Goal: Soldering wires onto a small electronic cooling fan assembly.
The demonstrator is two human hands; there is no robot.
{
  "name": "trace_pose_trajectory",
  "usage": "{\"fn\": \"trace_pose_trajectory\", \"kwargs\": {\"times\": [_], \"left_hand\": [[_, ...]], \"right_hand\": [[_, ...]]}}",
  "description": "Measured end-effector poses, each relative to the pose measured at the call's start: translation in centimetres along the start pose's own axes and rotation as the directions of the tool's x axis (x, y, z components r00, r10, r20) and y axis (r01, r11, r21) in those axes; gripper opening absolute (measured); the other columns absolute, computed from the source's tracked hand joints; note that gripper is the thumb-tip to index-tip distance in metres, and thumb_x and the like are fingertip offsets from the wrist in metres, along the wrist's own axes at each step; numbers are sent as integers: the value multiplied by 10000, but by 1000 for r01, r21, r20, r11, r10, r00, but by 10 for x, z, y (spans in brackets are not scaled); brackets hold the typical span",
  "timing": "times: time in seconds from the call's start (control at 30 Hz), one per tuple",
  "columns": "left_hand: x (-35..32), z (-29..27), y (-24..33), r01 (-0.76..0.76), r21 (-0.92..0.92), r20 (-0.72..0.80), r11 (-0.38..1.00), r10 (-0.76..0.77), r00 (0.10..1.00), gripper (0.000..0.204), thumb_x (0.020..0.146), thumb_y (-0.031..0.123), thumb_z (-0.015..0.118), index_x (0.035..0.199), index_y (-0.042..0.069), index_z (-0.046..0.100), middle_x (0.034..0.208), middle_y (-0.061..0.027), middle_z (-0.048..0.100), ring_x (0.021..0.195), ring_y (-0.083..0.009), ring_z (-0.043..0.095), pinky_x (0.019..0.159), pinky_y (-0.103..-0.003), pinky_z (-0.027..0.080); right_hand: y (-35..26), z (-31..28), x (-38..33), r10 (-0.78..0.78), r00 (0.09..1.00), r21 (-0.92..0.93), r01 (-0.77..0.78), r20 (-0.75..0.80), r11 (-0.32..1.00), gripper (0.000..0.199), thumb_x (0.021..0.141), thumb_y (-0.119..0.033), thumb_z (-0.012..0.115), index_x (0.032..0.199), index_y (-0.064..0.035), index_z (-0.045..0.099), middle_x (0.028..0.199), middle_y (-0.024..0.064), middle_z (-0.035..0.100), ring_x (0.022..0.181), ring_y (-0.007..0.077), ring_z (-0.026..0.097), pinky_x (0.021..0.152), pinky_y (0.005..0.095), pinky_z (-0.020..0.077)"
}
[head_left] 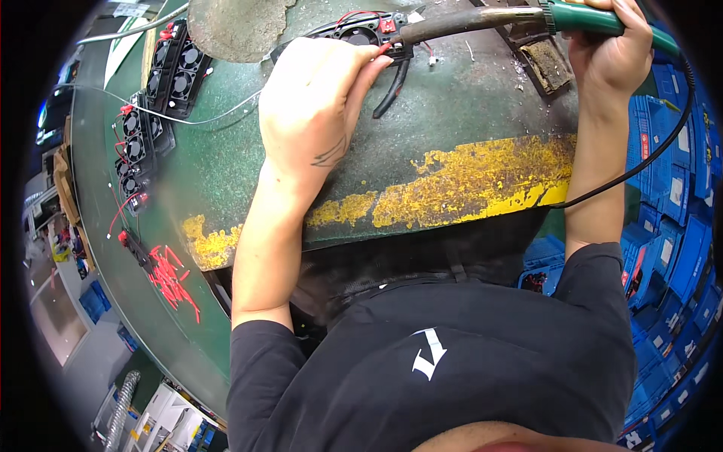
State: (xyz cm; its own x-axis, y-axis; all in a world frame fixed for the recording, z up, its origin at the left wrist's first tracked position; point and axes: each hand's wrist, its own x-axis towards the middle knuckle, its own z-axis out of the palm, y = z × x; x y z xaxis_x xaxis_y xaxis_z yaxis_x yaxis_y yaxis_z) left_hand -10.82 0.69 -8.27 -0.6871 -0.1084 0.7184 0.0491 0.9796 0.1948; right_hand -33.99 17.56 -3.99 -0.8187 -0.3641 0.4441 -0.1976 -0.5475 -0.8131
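Observation:
My right hand (614,64) is wrapped round the green handle of a soldering iron (474,22) at the upper right. The iron's dark metal barrel points left, its end beside a black fan unit (360,34). My left hand (312,90) is closed in a pinch at the fan unit's near edge, holding a small red tube (385,48) close to the barrel's end. Its back hides part of the unit. A small red block (387,26) sits on the unit, and a thick black cable (392,94) runs down beside it.
Several black fan units (177,71) with red wires lie along the bench's left side, near loose red tubes (175,282). A sponge in a metal holder (546,64) stands right. The iron's black cord (663,162) loops past my right arm. Blue bins (663,196) stack at right.

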Motion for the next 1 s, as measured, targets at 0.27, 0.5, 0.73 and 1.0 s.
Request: {"fn": "trace_pose_trajectory", "kwargs": {"times": [0.27,0.5,0.73,1.0], "left_hand": [[1,5,4,18,5,-2,1000,-18,1000,167,801,124,832,894,59,710,798,-69,648,755,-250,625,699,-343,518],[4,4,2,-12,53,-28,999,13,1000,174,803,127,830,914,57,716,826,-65,667,770,-251,634,711,-339,523],[7,5,1,-46,88,-45,995,50,998,141,813,104,833,925,52,763,832,-67,704,762,-227,659,708,-319,535],[8,4,3,-36,88,-38,996,39,999,149,806,104,839,927,56,766,835,-67,705,765,-226,659,712,-318,535]], "right_hand": [[-1,2,-2,0,1000,-23,-1,-21,1000,171,937,-198,547,812,-85,520,744,64,547,633,210,594,611,330,530],[-1,1,-2,-14,1000,-50,15,20,999,192,945,-212,532,812,-73,526,744,71,552,639,211,599,619,330,533],[-2,-2,1,-11,1000,-26,11,2,1000,205,942,-213,525,800,-65,532,743,78,559,645,211,599,625,327,529],[-4,-4,-1,-9,999,-57,12,42,998,201,937,-207,520,799,-63,543,738,80,572,628,208,598,614,323,534]]}}
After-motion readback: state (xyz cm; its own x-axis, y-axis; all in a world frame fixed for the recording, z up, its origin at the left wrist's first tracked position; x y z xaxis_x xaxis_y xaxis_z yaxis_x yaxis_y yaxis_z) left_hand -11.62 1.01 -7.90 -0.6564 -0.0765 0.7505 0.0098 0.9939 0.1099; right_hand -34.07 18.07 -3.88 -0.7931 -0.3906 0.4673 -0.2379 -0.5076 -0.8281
